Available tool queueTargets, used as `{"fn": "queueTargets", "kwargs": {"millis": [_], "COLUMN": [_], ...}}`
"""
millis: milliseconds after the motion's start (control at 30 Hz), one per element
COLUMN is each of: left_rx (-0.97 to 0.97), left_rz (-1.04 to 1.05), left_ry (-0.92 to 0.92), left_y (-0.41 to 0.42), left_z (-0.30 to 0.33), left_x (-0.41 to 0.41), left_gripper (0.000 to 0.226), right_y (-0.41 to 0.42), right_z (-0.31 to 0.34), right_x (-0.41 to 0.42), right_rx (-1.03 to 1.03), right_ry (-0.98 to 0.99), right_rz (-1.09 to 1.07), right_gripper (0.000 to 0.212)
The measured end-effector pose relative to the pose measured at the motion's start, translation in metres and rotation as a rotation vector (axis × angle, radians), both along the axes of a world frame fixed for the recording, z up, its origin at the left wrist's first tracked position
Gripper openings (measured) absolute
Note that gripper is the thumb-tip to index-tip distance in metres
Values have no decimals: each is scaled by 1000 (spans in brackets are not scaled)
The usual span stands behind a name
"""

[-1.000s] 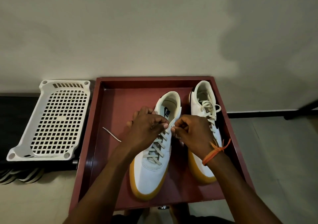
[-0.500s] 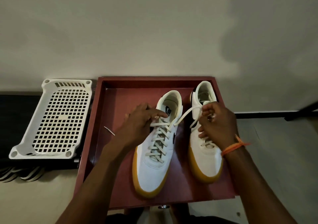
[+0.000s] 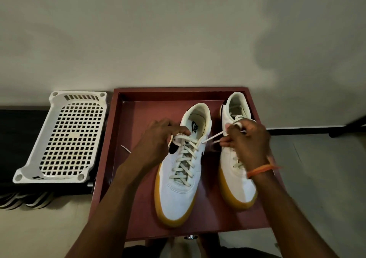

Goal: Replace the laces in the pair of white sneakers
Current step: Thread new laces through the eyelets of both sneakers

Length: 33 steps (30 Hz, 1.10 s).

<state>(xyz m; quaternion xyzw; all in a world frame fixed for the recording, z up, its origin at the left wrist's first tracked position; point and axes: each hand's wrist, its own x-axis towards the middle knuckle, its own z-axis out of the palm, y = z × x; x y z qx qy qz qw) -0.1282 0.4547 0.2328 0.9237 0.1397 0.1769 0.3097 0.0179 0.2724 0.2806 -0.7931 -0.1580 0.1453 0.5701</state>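
The tray (image 3: pixel 116 138) has bare floor on its left half, open to a hand apart from a small lace end (image 3: pixel 126 149). The left sneaker (image 3: pixel 182 188) and right sneaker (image 3: pixel 235 178) fill the right half, a narrow gap between them crossed by a taut lace (image 3: pixel 213 136). The tray's raised walls fence every side. A white basket (image 3: pixel 59 138) lies just beside its left wall.

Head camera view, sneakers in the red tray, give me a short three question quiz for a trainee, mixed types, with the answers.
1. True or false: both sneakers sit in the red tray.
2. Which hand pulls the lace end out sideways? A left, B right.
3. Fill in: the white perforated basket lies on the tray's ____ side.

Key
1. True: left sneaker, right sneaker.
2. B: right hand pulls; left hand holds the top crossing.
3. Left.
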Motion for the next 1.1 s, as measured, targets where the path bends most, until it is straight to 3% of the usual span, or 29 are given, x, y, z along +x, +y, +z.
{"fn": "queueTargets", "kwargs": {"millis": [67, 167, 300, 433, 667, 800, 967, 1100], "left_rx": [-24, -82, -136, -197, -282, -380, -781, -796], "left_rz": [-5, 22, 70, 73, 99, 124, 170, 143], "left_ry": [-7, 27, 99, 96, 152, 234, -30, -150], "left_y": [-4, -14, -18, -20, -13, -9, -8, -4], "left_z": [6, 16, 27, 24, 30, 37, 89, 131], "left_x": [-2, -4, -7, -4, -6, -12, -18, -9], "left_gripper": [31, 42, 30, 30, 32, 17, 17, 17], "right_y": [-9, -12, -2, 4, -18, -10, 14, 30], "right_z": [6, 4, 6, 1, 15, 11, 31, 73], "right_x": [19, 22, 10, -8, 32, 21, -6, -10], "right_rx": [124, 187, 185, 67, 259, 262, 313, 280], "right_ry": [9, 51, 203, 147, 85, 105, 203, 12], "right_rz": [-176, -233, -43, 177, -161, -97, 139, 305], "right_gripper": [23, 23, 17, 3, 8, 9, 16, 18]}}
